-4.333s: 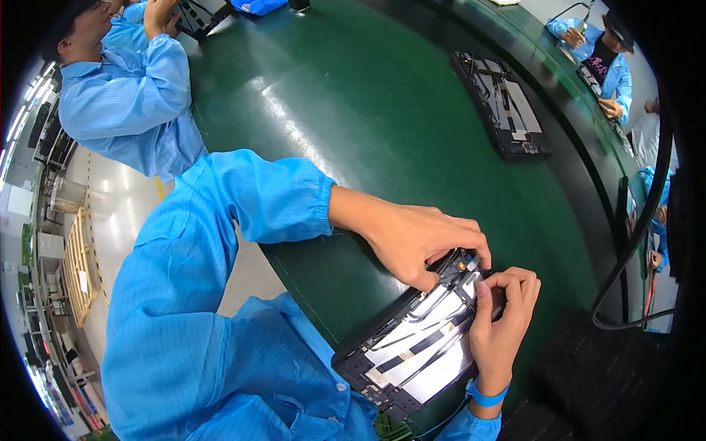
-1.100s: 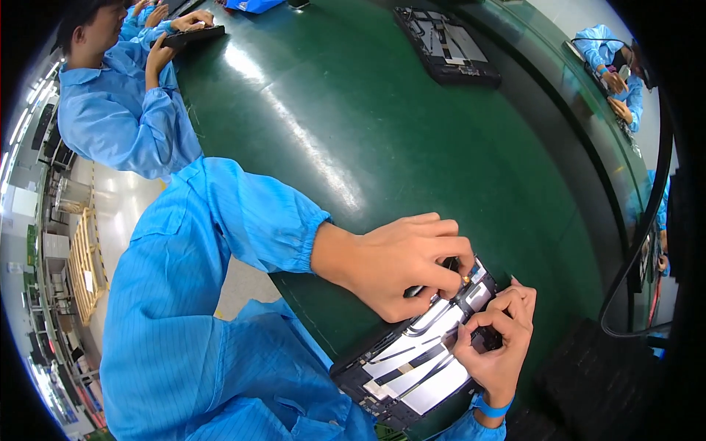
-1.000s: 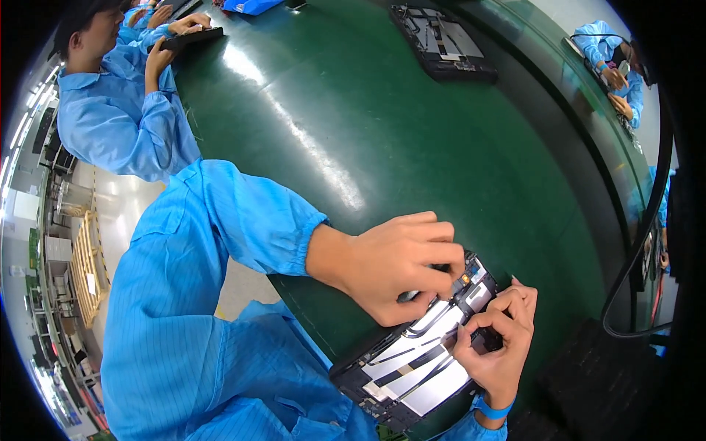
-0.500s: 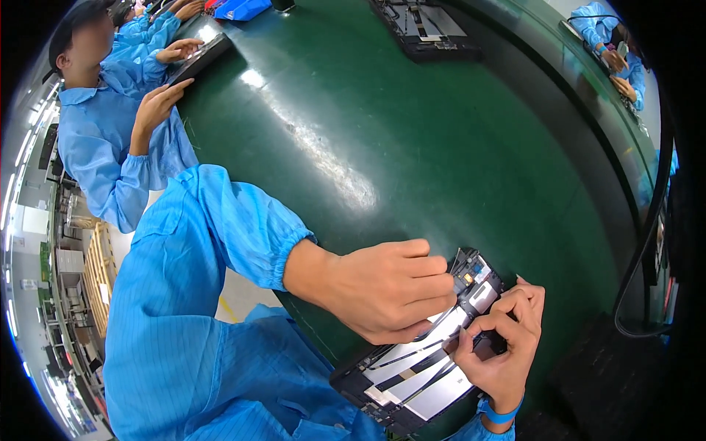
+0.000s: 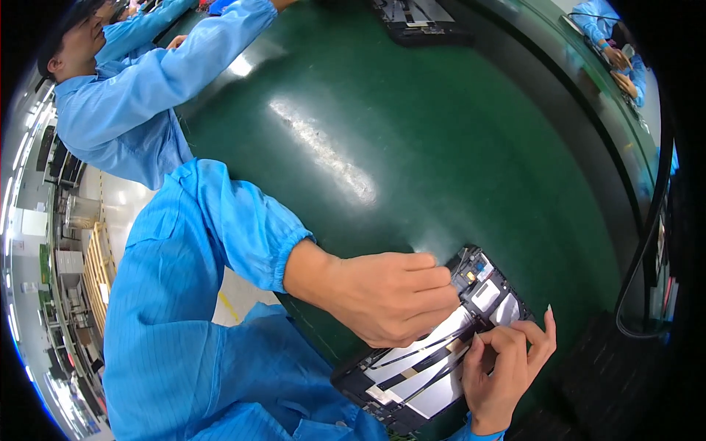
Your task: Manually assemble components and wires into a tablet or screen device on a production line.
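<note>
An opened tablet (image 5: pixel 434 400) with silver battery panels, dark ribbon cables and small circuit parts lies slanted at the table's near edge. My left hand (image 5: pixel 382 298) is closed over its left side, fingers curled, and whatever they hold is hidden beneath them. At the tablet's right side my right hand (image 5: pixel 504 367) makes a pinch, thumb against index finger, beside the dark cables, its other fingers lifted. Anything between those fingertips is too small to make out. The circuit board end (image 5: pixel 471 275) of the tablet shows past my left knuckles.
Another opened tablet (image 5: pixel 423 33) lies at the far edge of the green table (image 5: pixel 456 147). On the left a co-worker in a blue smock (image 5: pixel 118 117) stretches an arm over the table. A black cable (image 5: pixel 636 272) hangs at the right, beside a dark rail (image 5: pixel 581 95).
My right hand has shifted down and to the right, uncovering more silver panel. My left hand stays nearly in place. The co-worker's arm now reaches forward, and the dark device in their hands is out of sight.
</note>
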Motion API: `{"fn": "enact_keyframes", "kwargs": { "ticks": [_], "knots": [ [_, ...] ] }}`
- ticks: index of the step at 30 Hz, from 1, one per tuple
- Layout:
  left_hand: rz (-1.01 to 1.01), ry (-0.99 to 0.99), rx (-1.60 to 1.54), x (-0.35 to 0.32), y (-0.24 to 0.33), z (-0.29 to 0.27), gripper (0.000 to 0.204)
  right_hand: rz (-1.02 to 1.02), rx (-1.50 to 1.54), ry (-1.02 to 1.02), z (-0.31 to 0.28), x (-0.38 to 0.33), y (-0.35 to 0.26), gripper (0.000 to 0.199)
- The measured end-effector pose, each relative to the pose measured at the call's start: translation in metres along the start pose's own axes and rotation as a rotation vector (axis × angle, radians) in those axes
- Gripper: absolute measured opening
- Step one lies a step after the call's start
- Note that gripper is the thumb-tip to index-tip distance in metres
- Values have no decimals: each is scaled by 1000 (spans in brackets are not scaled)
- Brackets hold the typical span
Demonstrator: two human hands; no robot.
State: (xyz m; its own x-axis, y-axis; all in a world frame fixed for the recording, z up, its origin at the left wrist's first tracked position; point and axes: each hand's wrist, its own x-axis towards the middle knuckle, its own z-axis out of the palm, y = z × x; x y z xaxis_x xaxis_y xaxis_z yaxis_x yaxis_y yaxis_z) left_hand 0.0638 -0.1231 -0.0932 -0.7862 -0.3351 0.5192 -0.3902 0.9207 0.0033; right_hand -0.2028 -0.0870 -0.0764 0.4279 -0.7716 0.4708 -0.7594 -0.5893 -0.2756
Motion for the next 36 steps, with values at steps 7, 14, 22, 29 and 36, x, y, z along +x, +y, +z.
{"fn": "enact_keyframes", "kwargs": {
  "ticks": [7,14,22,29,36],
  "knots": [
    [20,88,99,3,-2,1,25,-95,-178,-121,-17,-9,11,39],
    [135,278,33,1,-14,0,22,122,0,-23,-13,-13,-1,11],
    [385,111,-185,19,-44,7,28,264,94,9,-20,-16,8,15],
    [337,11,-418,44,-39,15,35,506,319,48,-22,-22,14,17],
    [357,-3,-553,46,-8,17,40,732,621,-49,-30,-27,27,20]
  ]
}}
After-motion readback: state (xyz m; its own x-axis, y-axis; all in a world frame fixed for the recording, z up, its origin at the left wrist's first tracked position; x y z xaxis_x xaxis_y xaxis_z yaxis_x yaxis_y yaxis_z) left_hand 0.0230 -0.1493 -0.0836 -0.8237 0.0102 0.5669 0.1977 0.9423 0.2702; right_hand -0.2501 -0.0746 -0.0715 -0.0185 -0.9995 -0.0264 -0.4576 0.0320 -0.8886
